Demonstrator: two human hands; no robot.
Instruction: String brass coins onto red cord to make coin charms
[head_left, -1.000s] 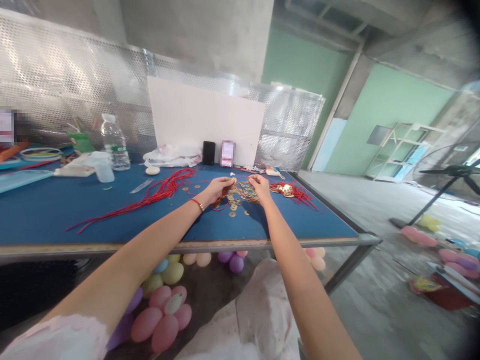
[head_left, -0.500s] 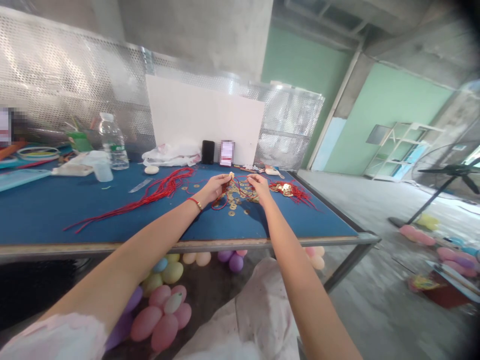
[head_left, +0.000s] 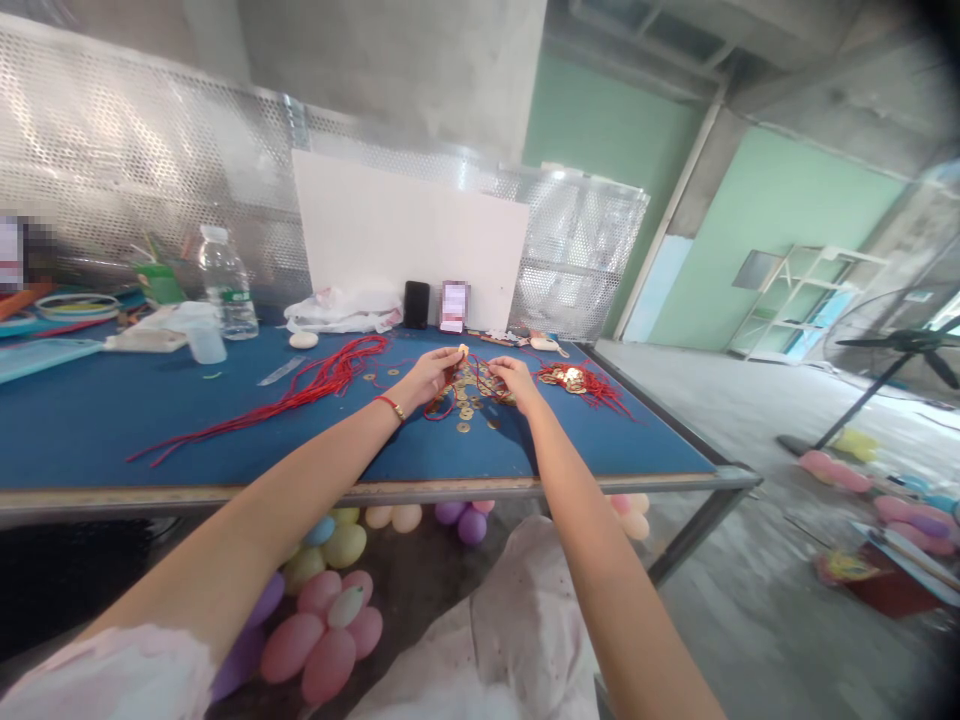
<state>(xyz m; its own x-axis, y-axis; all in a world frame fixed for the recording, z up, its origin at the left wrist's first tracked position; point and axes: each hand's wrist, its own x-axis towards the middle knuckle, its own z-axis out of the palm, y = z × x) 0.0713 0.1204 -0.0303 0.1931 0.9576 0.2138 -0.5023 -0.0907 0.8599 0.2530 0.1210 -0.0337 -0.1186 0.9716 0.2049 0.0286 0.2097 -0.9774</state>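
Pinched in my left hand [head_left: 433,376] is a small gold coin [head_left: 463,351], with red cord hanging from it. My right hand [head_left: 516,377] is closed at the fingertips on the red cord [head_left: 475,372] to the right of the coin. Both hands are just above the blue tabletop [head_left: 442,455]. Loose gold coins [head_left: 464,427] with holes lie scattered beneath them. A bundle of long red cords [head_left: 330,375] lies to the left. On the right is a pile of red cords with gold coins [head_left: 574,379] on them.
Two phones stand at the back, a black one [head_left: 416,304] and one with a lit screen [head_left: 454,305]. A plastic bottle [head_left: 225,290], a cup [head_left: 204,335] and a white stone-like object [head_left: 303,340] are at the left. Balloons [head_left: 330,640] lie below the table.
My right hand has shifted slightly left and down, toward the left hand, still pinching the cord. My left hand with the coin stays in place.
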